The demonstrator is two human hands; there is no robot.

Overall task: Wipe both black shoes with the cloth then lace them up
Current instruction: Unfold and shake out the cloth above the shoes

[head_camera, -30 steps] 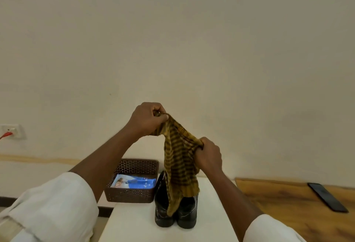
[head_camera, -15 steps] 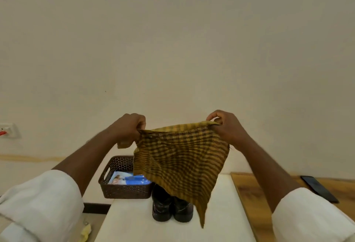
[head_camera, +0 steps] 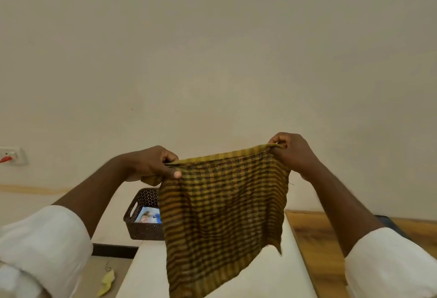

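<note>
We hold a yellow-and-dark checked cloth spread out flat in the air in front of us, against a plain cream wall. Our left hand pinches the cloth's upper left corner, thumb pressed on the near face and fingers curled behind it. Our right hand grips the upper right corner, fingers curled round the top edge, a little higher than the left hand. The cloth hangs down between the two hands, its lowest corner falling well below the left hand over a white table. The black shoes are hidden from us behind the hanging cloth. Below the left hand, on the table's far end, stands a dark perforated basket with a blue-and-white packet inside. Below the right hand lies a wooden surface. White sleeves cover both upper arms.
</note>
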